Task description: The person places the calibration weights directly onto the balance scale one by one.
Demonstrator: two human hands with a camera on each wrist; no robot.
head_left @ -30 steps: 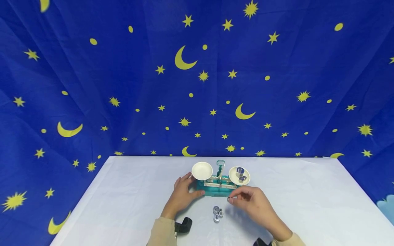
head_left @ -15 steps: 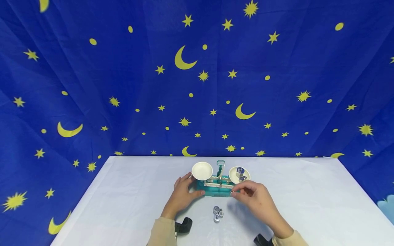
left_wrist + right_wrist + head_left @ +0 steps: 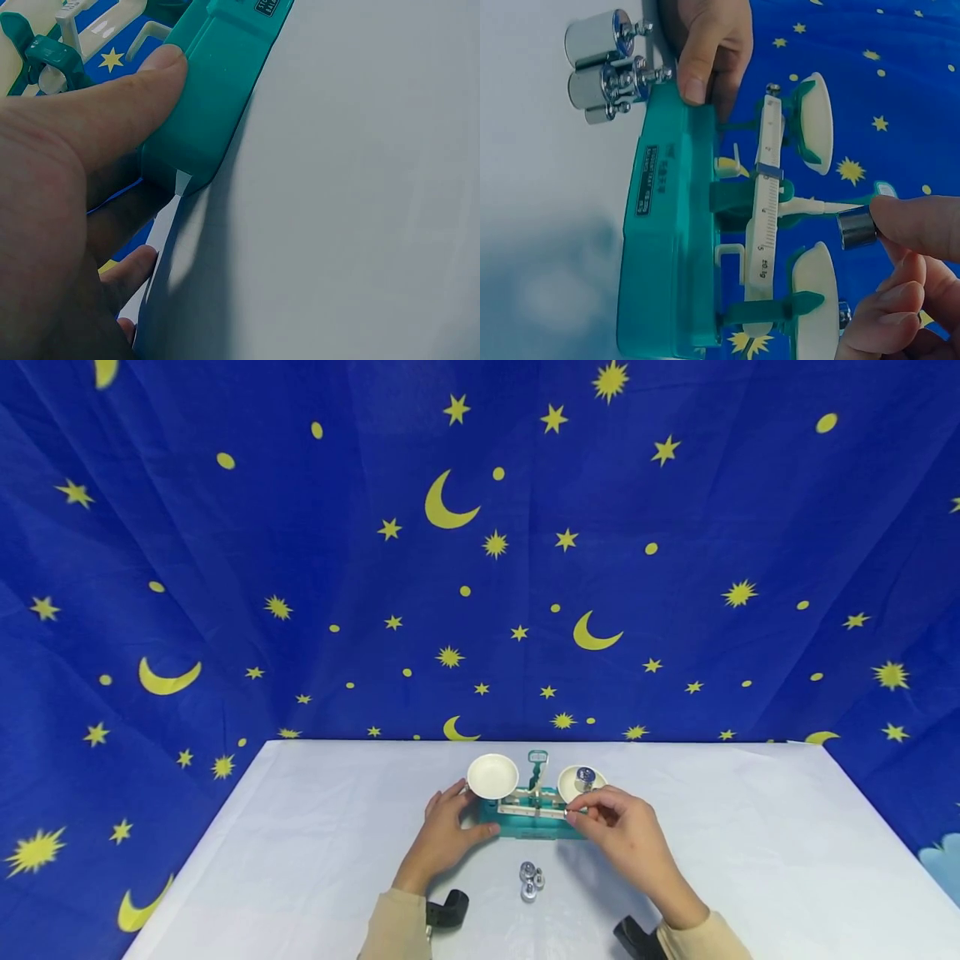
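A green balance scale (image 3: 517, 825) with two white pans stands on the table. My left hand (image 3: 446, 839) grips the left end of its base, thumb on the front face (image 3: 206, 97) and fingers round the far side. Between thumb and fingertips, my right hand (image 3: 626, 839) pinches a small silver weight (image 3: 856, 227), held above the scale close to the right pan (image 3: 568, 785). A larger silver weight (image 3: 585, 777) sits in that pan; the rest of the pan is hidden by my right hand. The left pan (image 3: 492, 777) holds nothing.
Several silver weights (image 3: 529, 885) with knobs stand clustered on the white table (image 3: 315, 852) in front of the scale. A blue cloth (image 3: 337, 568) with yellow stars and moons hangs behind the table. Black wrist straps (image 3: 447, 910) are on both wrists.
My right hand has moved up and slightly right with the pinched weight, from in front of the base to near the right pan, covering the smaller weights there. My left hand has stayed put.
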